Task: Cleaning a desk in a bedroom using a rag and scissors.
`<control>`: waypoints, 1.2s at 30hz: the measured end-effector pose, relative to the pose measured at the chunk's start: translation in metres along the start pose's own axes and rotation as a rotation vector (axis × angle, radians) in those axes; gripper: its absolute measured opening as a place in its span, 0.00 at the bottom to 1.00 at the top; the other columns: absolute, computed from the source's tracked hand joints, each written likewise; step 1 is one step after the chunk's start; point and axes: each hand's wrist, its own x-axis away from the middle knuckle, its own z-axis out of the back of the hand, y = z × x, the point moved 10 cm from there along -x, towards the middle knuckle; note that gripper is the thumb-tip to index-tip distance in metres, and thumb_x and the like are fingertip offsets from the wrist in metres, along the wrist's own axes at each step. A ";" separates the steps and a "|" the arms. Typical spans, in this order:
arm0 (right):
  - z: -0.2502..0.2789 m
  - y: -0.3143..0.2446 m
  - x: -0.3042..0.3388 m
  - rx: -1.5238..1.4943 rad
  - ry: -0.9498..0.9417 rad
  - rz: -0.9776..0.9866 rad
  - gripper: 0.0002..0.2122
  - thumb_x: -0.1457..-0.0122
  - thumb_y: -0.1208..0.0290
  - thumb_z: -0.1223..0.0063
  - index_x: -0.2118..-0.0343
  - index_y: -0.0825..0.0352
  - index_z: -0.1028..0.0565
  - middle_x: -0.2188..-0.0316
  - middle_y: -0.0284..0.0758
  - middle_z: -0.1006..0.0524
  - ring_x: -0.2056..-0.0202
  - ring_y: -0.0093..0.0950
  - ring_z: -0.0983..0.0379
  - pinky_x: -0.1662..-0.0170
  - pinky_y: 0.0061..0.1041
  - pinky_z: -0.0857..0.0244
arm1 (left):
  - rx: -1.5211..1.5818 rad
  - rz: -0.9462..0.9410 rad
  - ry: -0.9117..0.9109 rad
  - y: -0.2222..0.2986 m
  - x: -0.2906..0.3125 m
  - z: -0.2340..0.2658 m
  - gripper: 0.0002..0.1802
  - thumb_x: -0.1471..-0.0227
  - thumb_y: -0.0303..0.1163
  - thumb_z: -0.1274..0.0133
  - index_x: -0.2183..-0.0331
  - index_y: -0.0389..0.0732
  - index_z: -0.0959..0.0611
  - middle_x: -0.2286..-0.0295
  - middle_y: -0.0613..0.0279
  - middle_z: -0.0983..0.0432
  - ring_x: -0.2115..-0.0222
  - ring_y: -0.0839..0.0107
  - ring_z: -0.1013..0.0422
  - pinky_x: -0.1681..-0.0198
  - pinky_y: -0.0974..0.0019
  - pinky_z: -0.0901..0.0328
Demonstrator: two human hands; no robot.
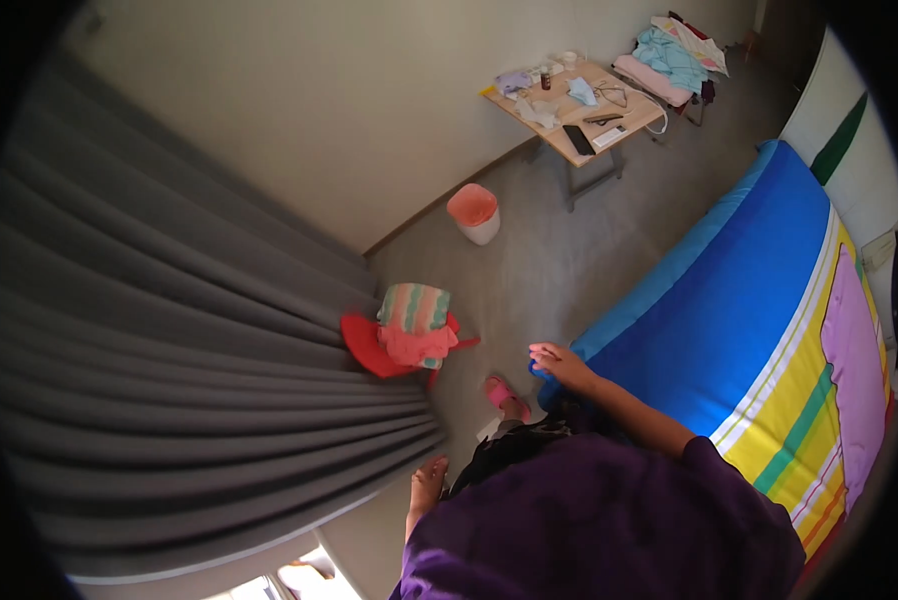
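Right hand (561,368) beside blue bedcover (704,315); grip cannot be told.
Left hand (428,484) hangs loosely open near the curtain (219,350). Red chair (365,347) ahead of it could trip a careless step.

The head camera looks steeply down past the wearer's purple top (589,515), close below — a wide fisheye, dark-rimmed; it faces across the floor (529,275) toward a table (557,134) farther off.
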 end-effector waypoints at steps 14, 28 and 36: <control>0.125 -0.067 -0.119 0.267 0.595 0.091 0.19 0.40 0.66 0.52 0.48 0.70 0.31 0.55 0.43 0.25 0.55 0.33 0.27 0.52 0.28 0.34 | 0.244 0.057 -0.236 0.083 -0.240 0.045 0.22 0.41 0.46 0.53 0.57 0.38 0.21 0.66 0.59 0.22 0.72 0.72 0.25 0.71 0.74 0.36; 0.257 -0.129 -0.325 0.745 0.643 0.259 0.16 0.46 0.70 0.50 0.54 0.70 0.28 0.50 0.49 0.30 0.49 0.47 0.35 0.45 0.37 0.40 | 0.387 0.427 -0.155 0.084 -0.308 0.032 0.23 0.40 0.47 0.55 0.54 0.38 0.23 0.63 0.55 0.22 0.71 0.70 0.23 0.71 0.71 0.33; 0.389 -0.172 -0.501 1.047 0.637 0.113 0.18 0.48 0.70 0.48 0.53 0.66 0.27 0.47 0.46 0.33 0.47 0.45 0.36 0.45 0.39 0.39 | 0.351 0.570 -0.183 0.189 -0.380 -0.032 0.23 0.39 0.46 0.56 0.54 0.37 0.24 0.62 0.56 0.22 0.68 0.68 0.23 0.66 0.68 0.31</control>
